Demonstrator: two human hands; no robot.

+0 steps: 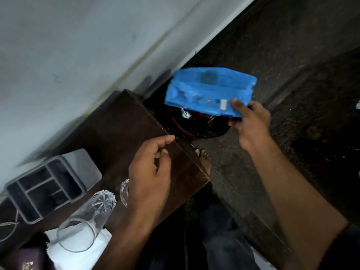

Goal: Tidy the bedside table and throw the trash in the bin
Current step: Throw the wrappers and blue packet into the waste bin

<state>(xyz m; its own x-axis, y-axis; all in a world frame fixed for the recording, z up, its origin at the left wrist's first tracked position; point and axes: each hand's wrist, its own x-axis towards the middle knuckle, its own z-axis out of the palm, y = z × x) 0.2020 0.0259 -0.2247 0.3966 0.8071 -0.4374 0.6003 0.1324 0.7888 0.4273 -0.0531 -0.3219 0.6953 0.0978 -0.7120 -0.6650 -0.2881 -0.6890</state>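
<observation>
A crumpled blue plastic packet [209,91] is pinched at its near right corner by my right hand [250,123], which holds it just above a dark round bin [202,126] on the floor beside the table. The bin has wrappers inside and is partly hidden by the packet. My left hand [151,176] hovers over the dark wooden bedside table [120,125] with its fingers loosely curled and nothing visibly in them. A clear glass [85,219] lies on its side on the table. A second glass object [124,191] shows partly behind my left wrist.
A grey divided organiser tray [48,188] sits at the table's left. White paper [78,250] lies under the tipped glass, a dark purple item [29,260] beside it. A cable [9,227] runs at far left. A pale wall stands behind; my bare foot [204,158] rests on the dark floor.
</observation>
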